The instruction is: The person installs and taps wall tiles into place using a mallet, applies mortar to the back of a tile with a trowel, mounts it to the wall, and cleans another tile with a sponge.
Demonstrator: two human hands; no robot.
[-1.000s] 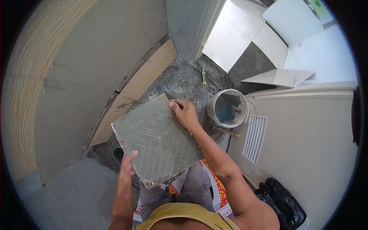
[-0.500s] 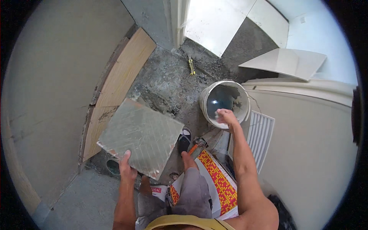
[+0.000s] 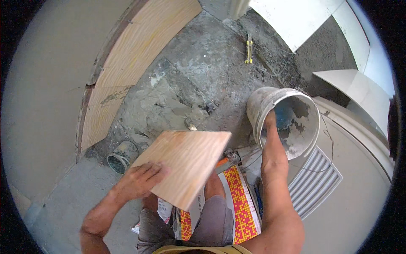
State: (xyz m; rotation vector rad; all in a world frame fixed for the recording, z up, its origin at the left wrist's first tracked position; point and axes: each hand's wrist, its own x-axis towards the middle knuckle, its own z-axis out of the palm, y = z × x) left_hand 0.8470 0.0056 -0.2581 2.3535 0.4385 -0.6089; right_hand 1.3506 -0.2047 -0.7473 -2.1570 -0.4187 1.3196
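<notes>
My left hand (image 3: 146,178) grips a square tile (image 3: 186,163) by its near left edge, fingers laid over its wood-grain face. The tile is tilted in front of my legs, with the grained side up. My right hand (image 3: 270,119) reaches down into a large pale bucket (image 3: 256,106) with grey smears on its walls. Its fingers are out of sight inside, so what they touch is hidden. The bucket leans, its mouth turned toward the right.
Wood-grain tiles (image 3: 135,51) line the left wall base. A smaller dirty bucket (image 3: 118,158) lies by them. Between my legs and right arm are a hammer (image 3: 228,158) and a patterned tile box (image 3: 243,199). Farther off lie a yellow-ended tool (image 3: 249,48) and white panels (image 3: 292,21).
The tile in my left hand has turned over, from its grey ridged back to its wood-grain face. My right hand has gone from the bucket's mouth down inside. The bucket appears more tilted.
</notes>
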